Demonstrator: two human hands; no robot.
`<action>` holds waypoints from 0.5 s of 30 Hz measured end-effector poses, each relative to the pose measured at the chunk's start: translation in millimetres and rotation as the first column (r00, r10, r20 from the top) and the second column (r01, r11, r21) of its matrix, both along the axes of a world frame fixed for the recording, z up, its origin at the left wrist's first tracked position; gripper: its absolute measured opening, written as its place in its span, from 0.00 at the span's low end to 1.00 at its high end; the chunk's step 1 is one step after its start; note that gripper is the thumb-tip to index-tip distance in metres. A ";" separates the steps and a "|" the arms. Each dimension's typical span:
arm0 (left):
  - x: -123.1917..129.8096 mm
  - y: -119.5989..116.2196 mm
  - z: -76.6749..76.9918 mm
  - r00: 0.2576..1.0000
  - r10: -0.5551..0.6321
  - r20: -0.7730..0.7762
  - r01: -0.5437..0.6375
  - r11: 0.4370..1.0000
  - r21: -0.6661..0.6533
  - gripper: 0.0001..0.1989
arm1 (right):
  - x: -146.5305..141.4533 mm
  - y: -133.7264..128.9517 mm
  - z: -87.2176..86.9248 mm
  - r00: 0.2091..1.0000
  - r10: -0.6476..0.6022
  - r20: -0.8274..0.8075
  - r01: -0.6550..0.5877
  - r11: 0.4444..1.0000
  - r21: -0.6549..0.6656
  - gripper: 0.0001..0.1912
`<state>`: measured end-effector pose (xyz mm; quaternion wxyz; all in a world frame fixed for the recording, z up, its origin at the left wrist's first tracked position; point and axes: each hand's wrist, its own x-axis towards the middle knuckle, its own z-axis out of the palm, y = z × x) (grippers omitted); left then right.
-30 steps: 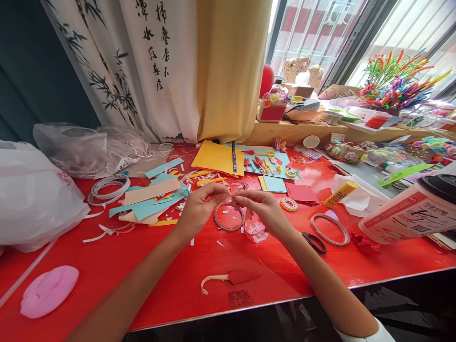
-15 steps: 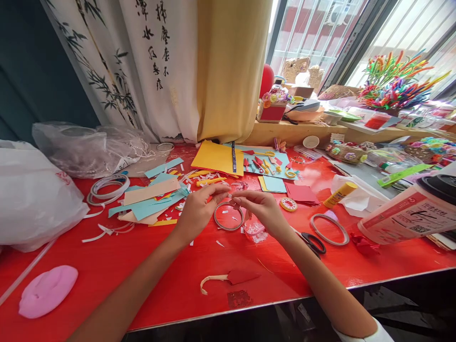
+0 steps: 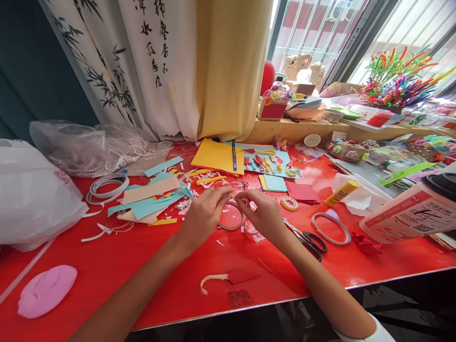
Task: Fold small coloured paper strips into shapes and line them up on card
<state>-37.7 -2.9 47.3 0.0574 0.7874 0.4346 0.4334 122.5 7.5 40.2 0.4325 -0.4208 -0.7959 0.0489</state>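
Observation:
My left hand (image 3: 208, 211) and my right hand (image 3: 262, 213) meet fingertip to fingertip over the middle of the red table (image 3: 171, 285). Both are closed in a pinch; whatever lies between the fingertips is too small to name. Just beneath them a roll of tape (image 3: 231, 223) lies flat, partly covered by my left hand. Beside my right hand is a pink round item (image 3: 252, 230) with white scraps. Nearer the front edge lies a red paper piece (image 3: 243, 276) with a curled cream stem (image 3: 213, 278).
Paper strips (image 3: 153, 190) lie left of my hands. Black-handled scissors (image 3: 309, 241), another tape ring (image 3: 330, 228), a glue stick (image 3: 342, 192) and a large cup (image 3: 413, 209) stand or lie to the right. Pink clay (image 3: 47, 290) and a white bag (image 3: 35, 194) are at the left.
The fingertips have drawn slightly apart, and my right hand is turned more inward. More of the scissors now shows beside my right forearm.

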 end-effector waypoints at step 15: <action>-9.9 2.9 13.9 0.953 -0.040 0.299 0.144 0.932 -0.334 0.10 | 0.9 1.8 -1.0 0.998 0.039 -0.044 -0.041 0.998 -0.046 0.07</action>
